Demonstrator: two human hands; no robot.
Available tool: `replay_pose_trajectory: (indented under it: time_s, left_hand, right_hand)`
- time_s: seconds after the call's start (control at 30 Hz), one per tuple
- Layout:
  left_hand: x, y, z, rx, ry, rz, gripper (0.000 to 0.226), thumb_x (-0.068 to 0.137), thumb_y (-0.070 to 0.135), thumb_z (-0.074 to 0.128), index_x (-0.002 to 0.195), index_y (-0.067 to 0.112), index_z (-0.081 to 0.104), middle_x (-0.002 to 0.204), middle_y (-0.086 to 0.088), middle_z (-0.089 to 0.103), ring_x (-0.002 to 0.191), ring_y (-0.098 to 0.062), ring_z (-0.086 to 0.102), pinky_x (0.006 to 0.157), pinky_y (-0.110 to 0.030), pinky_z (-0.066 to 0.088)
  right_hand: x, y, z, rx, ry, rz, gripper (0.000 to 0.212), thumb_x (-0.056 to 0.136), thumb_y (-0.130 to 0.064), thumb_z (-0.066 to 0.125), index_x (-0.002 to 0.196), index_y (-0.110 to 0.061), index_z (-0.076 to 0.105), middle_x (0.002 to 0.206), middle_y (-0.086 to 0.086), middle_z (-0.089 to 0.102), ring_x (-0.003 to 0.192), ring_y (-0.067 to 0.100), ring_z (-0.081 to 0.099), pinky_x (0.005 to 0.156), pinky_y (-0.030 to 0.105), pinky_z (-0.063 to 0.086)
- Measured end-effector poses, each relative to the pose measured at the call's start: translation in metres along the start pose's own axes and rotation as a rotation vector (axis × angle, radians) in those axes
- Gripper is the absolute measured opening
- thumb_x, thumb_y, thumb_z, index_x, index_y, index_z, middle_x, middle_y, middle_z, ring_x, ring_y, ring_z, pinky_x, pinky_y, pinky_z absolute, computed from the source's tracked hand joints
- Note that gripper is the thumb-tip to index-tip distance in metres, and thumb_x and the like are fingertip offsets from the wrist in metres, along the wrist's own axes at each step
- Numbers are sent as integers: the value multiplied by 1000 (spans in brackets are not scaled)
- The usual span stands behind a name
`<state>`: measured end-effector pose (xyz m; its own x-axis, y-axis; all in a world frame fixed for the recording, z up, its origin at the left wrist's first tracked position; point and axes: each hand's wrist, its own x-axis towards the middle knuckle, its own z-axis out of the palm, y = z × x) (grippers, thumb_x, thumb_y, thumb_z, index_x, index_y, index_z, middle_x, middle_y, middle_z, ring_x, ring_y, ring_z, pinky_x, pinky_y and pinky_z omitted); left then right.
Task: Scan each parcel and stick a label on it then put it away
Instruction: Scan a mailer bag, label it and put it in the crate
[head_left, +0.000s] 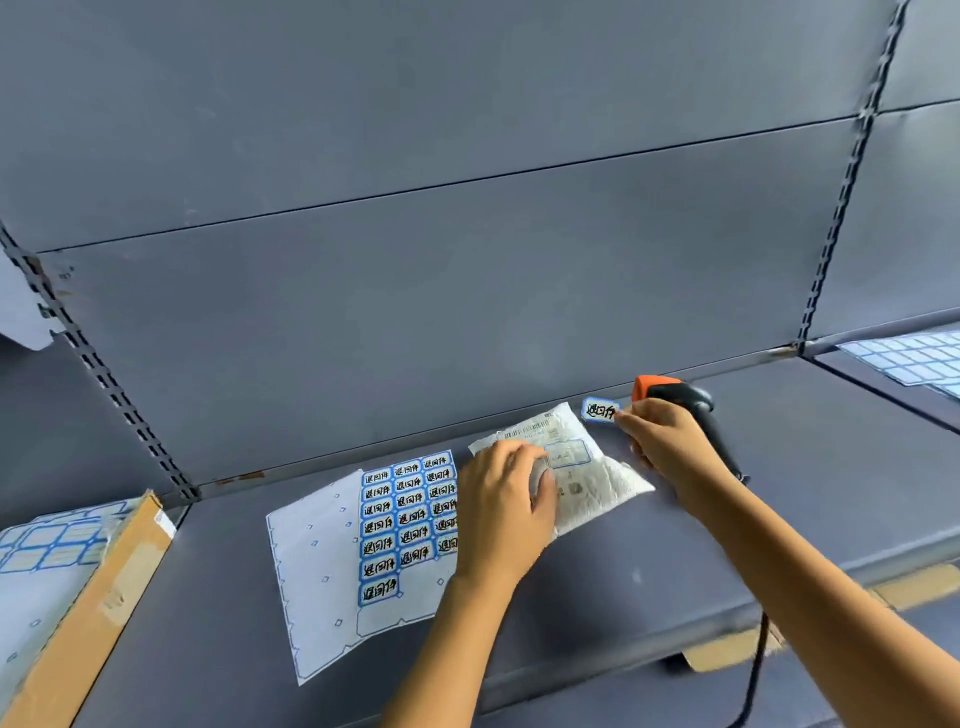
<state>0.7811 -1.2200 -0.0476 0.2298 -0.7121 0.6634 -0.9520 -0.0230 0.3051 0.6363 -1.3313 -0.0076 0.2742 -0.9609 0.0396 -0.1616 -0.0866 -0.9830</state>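
Observation:
A small white parcel bag (592, 483) with a printed shipping label lies flat on the grey shelf (779, 499). My left hand (506, 512) presses down on its left end. My right hand (670, 447) pinches a single blue-bordered sticker label (599, 410) in the air just beyond the parcel's far right corner. The same hand also grips the black and orange barcode scanner (675, 397), whose head points left. A sheet of blue-bordered labels (400, 525), partly peeled, lies left of the parcel.
A cardboard box (104, 597) with used label sheets stands at the left on the neighbouring shelf. Another label sheet (914, 358) lies on the shelf at the far right. The scanner's black cable (756, 670) hangs over the shelf's front edge. A grey back panel rises behind.

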Motion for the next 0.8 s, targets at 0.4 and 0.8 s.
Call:
replay_pose_trajectory:
  time_s: [0.4,0.8]
  left_hand:
    - [45,-8,56,60,-338,-13,82,79,56,34,140,2,34,131,-17,56,120,-33,55,100,-44,43]
    - [38,-17,65,116,-388,6,64,84,54,35,136,21,49,129,-11,59,116,-29,58,95,-46,46]
  right_hand:
    - [58,9,7,-406,-61,28,17,86,-14,56,71,-12,61,55,4,41,53,17,35,53,28,27]
    - [64,10,23,-465,-34,101,27,68,-9,51,48,-17,35,55,6,36,56,19,31,53,31,24]
